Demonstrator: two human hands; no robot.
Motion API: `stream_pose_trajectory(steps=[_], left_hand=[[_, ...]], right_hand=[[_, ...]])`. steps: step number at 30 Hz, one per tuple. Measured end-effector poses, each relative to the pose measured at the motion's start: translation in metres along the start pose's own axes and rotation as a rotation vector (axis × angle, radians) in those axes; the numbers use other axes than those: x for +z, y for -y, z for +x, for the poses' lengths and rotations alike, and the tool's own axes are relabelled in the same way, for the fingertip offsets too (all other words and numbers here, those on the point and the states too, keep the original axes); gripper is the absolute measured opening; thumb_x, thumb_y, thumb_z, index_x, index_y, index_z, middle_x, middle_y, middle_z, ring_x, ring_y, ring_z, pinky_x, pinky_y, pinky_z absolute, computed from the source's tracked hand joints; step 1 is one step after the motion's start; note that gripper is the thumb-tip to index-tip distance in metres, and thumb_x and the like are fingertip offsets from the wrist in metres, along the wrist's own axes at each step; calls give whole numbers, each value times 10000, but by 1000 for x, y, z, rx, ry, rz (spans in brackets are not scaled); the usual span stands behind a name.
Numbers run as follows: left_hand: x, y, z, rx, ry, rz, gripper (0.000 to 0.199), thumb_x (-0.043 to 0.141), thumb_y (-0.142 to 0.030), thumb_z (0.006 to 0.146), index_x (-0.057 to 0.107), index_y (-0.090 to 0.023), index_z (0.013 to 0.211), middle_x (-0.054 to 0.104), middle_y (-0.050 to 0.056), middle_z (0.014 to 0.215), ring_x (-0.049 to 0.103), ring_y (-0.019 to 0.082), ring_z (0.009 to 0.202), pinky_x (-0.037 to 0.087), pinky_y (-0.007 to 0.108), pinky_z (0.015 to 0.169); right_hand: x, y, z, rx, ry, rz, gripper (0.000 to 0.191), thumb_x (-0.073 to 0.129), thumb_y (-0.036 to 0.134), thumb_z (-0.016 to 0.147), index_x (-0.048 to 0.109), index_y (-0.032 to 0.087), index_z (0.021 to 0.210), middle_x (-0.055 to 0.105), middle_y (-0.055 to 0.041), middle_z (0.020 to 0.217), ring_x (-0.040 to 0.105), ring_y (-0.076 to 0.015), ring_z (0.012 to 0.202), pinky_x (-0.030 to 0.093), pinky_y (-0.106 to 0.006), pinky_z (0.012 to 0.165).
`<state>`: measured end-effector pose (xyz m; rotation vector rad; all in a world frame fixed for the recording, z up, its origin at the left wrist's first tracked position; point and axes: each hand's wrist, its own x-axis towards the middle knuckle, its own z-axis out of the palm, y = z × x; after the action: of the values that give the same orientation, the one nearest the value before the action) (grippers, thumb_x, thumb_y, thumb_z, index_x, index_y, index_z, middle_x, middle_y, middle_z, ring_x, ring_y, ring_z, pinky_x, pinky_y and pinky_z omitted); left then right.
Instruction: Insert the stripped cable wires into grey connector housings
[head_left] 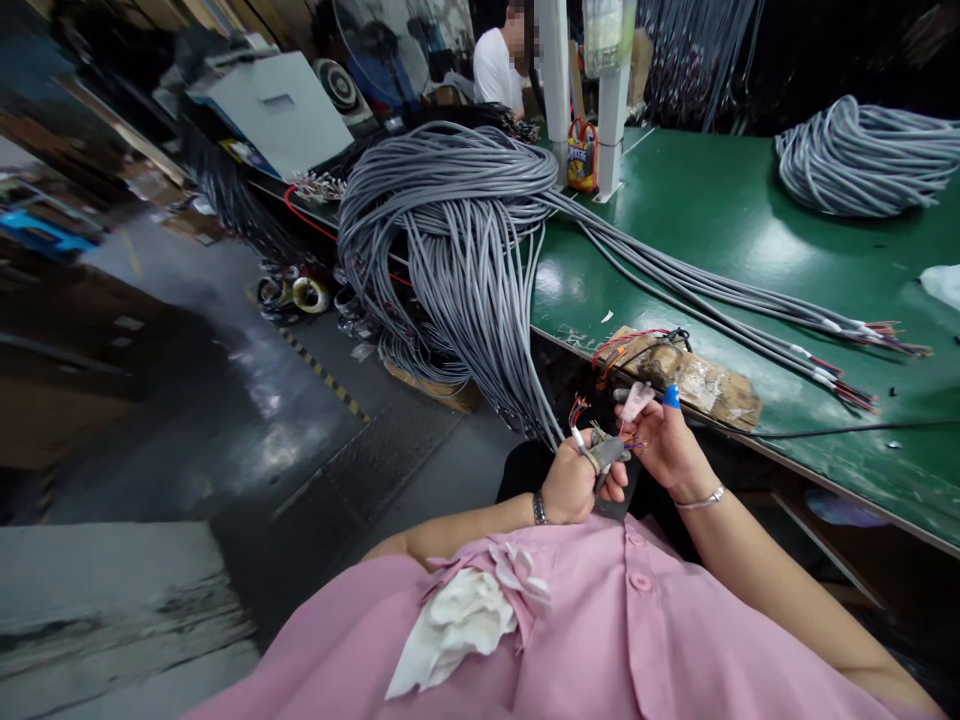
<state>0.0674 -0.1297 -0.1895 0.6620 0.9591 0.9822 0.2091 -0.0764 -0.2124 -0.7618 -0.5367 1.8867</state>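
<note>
My left hand (571,484) is closed around the end of a grey cable (609,452). Thin coloured wires fan out from the cable's end toward my other hand. Another bunch of reddish wires (578,408) with a white band sticks up beside my left fingers. My right hand (669,445) is close by on the right, its thumb raised under a blue cover and apart from the fingers. A pale pink wrap (637,402) covers one of its fingertips. These fingertips are right at the wires; whether they touch them is hard to see.
A large bundle of grey cables (457,200) hangs over the green table (720,200) edge. Stripped cable ends (840,385) lie on the right. Tape-wrapped block (697,380) sits at the near edge. A coiled cable bundle (862,160) lies behind. A person (495,65) is beyond.
</note>
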Motion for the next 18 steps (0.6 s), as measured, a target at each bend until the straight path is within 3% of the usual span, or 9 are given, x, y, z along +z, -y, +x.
stream_pose_trajectory(steps=[6,14,18], left_hand=[[3,-4,-2,70,-40,-39,289,624,-411,779,507,-146,786,594,0,561,517,96,370,289,168,336],[4,-2,8,37,-91,-62,290,622,-414,766,519,-143,779,592,8,566,511,98,372,277,181,339],[3,-3,9,35,-105,-58,284,613,-414,770,520,-146,770,586,3,556,505,97,364,266,180,333]], right_hand=[[0,3,-2,-21,-33,-57,274,646,456,808,669,193,882,641,-25,814,534,-105,637,443,-221,569],[0,-4,0,-22,-76,-43,305,681,500,767,653,200,813,656,-25,827,569,-110,656,466,-229,575],[-1,0,0,0,-51,-82,314,657,487,796,678,189,892,666,-46,873,590,-128,707,485,-244,608]])
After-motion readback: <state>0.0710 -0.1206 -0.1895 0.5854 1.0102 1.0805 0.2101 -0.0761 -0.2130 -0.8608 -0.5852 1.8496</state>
